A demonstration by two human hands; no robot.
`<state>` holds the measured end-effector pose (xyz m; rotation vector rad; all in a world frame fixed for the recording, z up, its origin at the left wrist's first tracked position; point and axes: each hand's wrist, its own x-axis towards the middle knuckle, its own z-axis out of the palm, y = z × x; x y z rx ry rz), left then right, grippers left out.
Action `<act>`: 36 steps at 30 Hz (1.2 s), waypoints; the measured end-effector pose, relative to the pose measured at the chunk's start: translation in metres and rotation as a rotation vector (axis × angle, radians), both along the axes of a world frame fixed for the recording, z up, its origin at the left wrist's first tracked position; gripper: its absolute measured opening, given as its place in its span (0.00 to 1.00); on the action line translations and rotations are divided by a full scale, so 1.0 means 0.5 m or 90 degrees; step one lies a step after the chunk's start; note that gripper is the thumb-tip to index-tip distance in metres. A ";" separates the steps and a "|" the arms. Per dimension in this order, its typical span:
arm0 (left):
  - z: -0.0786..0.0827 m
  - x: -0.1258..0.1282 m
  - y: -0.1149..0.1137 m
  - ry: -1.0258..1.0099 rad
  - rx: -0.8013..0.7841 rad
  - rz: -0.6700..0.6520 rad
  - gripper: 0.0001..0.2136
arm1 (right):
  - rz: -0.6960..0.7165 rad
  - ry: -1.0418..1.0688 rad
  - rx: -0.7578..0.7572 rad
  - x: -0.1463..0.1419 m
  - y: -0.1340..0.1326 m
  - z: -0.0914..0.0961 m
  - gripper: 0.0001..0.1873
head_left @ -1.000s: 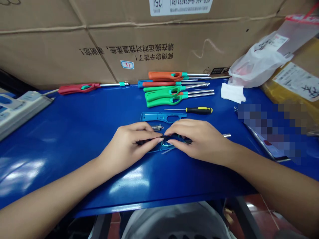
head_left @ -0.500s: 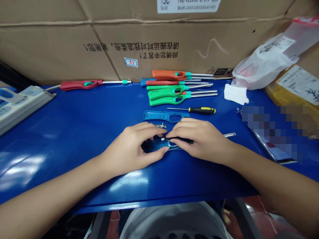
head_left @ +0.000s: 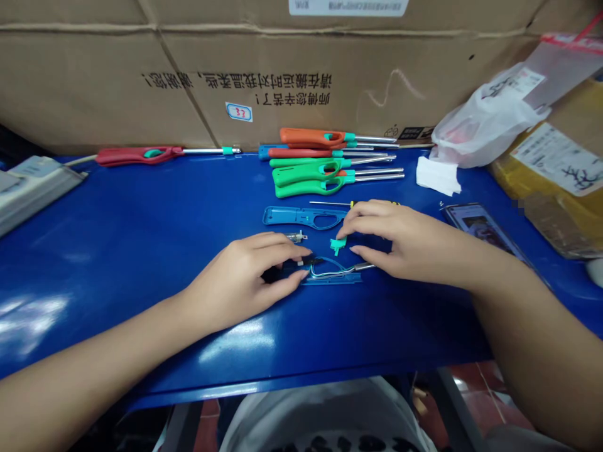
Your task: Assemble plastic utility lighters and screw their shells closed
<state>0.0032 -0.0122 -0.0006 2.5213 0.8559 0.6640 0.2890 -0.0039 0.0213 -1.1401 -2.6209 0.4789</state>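
From my feed, the lower blue shell (head_left: 336,280) lies between the hands, white wires (head_left: 325,274) looped inside — I can't tell whether the left hand (head_left: 240,276) grips. The right hand (head_left: 400,235) has left the black part (head_left: 315,260) — loosely open now, fingertip touching a jagged green piece (head_left: 338,245).

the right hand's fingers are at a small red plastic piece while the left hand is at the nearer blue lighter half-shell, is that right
Not quite: the small plastic piece at the fingers of the right hand is green, not red, as the head view shows. The left hand is at the nearer blue lighter half-shell.
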 end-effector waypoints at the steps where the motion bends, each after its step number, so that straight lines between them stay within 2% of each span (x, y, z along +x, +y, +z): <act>1: -0.001 -0.001 0.000 0.007 -0.004 0.000 0.12 | -0.006 -0.012 0.005 0.001 0.001 -0.003 0.14; 6: -0.007 -0.004 0.004 0.020 -0.006 -0.008 0.14 | -0.028 -0.057 0.011 -0.003 0.000 -0.006 0.09; 10: -0.008 -0.005 0.008 0.028 0.004 -0.023 0.11 | -0.071 -0.018 -0.002 0.001 -0.009 0.024 0.06; 13: -0.009 -0.005 0.011 0.030 0.003 -0.021 0.11 | -0.049 -0.028 -0.050 0.009 -0.013 0.039 0.06; 19: -0.006 -0.008 0.015 0.028 0.003 -0.011 0.11 | -0.034 -0.105 -0.115 0.015 -0.002 0.021 0.04; 28: -0.003 -0.012 0.016 0.004 0.010 0.003 0.09 | -0.022 -0.078 -0.165 0.010 -0.011 0.032 0.12; 36: -0.006 -0.011 0.019 -0.010 0.015 -0.005 0.09 | -0.011 -0.087 -0.190 0.008 -0.011 0.024 0.09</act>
